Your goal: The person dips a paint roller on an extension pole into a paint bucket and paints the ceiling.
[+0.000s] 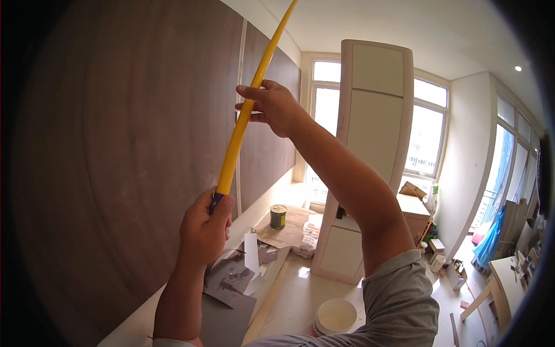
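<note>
A long yellow pole (235,144) with a dark blue lower end slants up and to the right in front of the brown wall panels (144,144). My left hand (205,226) wraps round its lower end, near where blue meets yellow. Higher up, my right hand (272,107) pinches the pole, thumb across the front and fingers behind it. The pole's top runs out of the picture at the upper edge, so its tip is hidden. A light vertical seam (241,58) between two panels lies beside the pole.
A dark green can (278,217) stands on a covered ledge below the panels. Nearer lie grey sheets (228,283) and a white strip (251,253). On the floor is a white bucket (336,317). A tall cream cabinet (376,133) rises ahead; a wooden table (509,277) stands right.
</note>
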{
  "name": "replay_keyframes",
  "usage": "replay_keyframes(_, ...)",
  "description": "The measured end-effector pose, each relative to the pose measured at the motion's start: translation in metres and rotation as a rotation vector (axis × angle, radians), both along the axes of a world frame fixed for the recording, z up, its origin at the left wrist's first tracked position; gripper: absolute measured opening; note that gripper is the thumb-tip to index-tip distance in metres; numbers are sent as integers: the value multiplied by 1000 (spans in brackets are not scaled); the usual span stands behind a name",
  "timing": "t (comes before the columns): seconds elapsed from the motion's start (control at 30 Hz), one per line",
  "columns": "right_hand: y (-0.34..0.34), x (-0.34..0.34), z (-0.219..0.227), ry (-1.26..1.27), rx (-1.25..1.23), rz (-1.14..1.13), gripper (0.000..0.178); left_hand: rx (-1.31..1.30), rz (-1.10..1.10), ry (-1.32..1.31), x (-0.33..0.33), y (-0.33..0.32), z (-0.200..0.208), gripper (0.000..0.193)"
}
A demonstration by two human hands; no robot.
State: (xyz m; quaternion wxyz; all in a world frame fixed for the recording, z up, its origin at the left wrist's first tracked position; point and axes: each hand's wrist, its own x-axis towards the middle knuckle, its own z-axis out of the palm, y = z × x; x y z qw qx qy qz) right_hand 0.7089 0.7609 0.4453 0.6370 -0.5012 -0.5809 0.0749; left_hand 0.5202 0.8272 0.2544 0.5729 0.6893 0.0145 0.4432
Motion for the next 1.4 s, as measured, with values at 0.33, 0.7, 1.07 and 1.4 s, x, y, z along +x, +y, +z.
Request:
replay_keyframes(0.33, 26, 87, 28, 124, 117, -18, 65, 23, 14, 23, 87, 8, 40, 26)
replay_keyframes(0.7, 1, 34, -19, -45, -6, -20, 81, -54, -65, -16, 35, -4, -26, 20)
replay_keyframes(1.07, -39, -81, -81, -152, -127, 42, 115, -104, -34, -33, -80, -30, -112, 34)
replay_keyframes(1.4, -44, -154, -98, -171, -267, 115, 113, -144, 1, -69, -159, -27, -147, 41)
